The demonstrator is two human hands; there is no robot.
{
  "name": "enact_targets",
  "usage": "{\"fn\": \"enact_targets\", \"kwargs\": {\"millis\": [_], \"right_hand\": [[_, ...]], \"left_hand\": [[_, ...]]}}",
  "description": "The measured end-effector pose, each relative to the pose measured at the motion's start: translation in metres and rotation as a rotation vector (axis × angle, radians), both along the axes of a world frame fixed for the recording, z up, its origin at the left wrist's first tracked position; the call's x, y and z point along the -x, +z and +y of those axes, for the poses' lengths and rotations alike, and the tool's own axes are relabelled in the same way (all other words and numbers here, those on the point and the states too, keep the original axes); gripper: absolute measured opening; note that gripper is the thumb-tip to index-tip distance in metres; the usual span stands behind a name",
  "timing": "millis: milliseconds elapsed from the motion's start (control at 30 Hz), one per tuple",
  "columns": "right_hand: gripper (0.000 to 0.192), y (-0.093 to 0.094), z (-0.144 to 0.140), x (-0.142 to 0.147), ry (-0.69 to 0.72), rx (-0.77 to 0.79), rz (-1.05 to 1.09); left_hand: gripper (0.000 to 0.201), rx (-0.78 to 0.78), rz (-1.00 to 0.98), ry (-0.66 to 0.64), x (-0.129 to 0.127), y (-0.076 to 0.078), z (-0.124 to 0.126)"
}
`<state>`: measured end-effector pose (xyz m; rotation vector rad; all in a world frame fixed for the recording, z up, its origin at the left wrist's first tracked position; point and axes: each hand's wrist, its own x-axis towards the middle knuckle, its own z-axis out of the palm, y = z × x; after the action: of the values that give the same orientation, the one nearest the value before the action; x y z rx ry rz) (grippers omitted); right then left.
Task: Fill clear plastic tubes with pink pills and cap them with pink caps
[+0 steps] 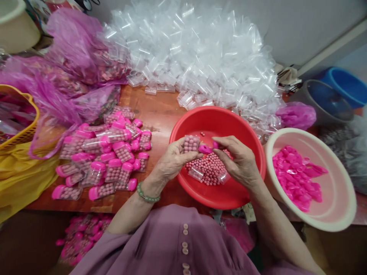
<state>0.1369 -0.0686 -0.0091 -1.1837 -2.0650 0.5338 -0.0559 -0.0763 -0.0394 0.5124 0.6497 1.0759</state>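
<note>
Over the red bowl: left hand, fingers closed on a clear tube (full of pink beads); right hand, fingers pinching a pink cap just beside it.

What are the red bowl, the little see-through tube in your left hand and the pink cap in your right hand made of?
Red bowl: likely plastic; smooth, evenly coloured, soft sheen on its thin wall.
See-through tube in the left hand: looks like thin clear plastic; the pink balls show through it.
Pink cap in the right hand: probably moulded plastic; bright, uniform, slightly glossy.
</note>
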Motion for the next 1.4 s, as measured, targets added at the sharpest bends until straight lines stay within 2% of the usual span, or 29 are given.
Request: {"fn": "enact_targets", "kwargs": {"millis": [133,333,433,533,700,800,900,933,1067,1200,1400], "right_hand": [[0.034,0.000,-0.002,0.003,0.128,-0.068,-0.081],[0.040,-0.007,-0.004,0.005,0.110,-0.025,-0.126],[0.035,-0.005,-0.001,0.003,0.087,0.088,0.021],[0.032,-0.001,0.007,0.001,0.030,0.192,0.253],[0.029,0.005,0.025,0.009,-0.055,0.310,0.484],[0.028,0.006,0.036,0.017,-0.017,0.342,0.496],[0.026,0.006,0.044,0.024,0.038,0.387,0.493],[0.026,0.006,0.046,0.026,0.059,0.398,0.484],[0.022,0.005,0.048,0.029,0.168,0.417,0.421],[0.020,0.005,0.048,0.026,0.264,0.394,0.372],[0.022,0.014,0.050,0.016,0.356,0.243,0.232]], "left_hand": [[0.031,-0.002,-0.014,-0.009,-0.001,0.000,0.002],[0.032,-0.004,-0.038,-0.072,0.003,-0.003,0.001],[0.035,0.026,-0.128,-0.149,0.008,-0.004,0.005],[0.055,0.057,-0.226,-0.240,0.013,-0.004,0.011],[0.066,0.055,-0.266,-0.330,0.017,-0.005,0.014],[0.058,0.026,-0.283,-0.346,0.017,-0.006,0.011],[0.033,-0.010,-0.255,-0.334,0.017,-0.007,0.007],[0.030,-0.019,-0.241,-0.330,0.017,-0.008,0.006],[0.033,-0.047,-0.232,-0.361,0.017,-0.009,0.004],[0.027,-0.063,-0.262,-0.397,0.018,-0.010,0.005],[0.024,-0.040,-0.224,-0.406,0.018,-0.009,0.005]]}}
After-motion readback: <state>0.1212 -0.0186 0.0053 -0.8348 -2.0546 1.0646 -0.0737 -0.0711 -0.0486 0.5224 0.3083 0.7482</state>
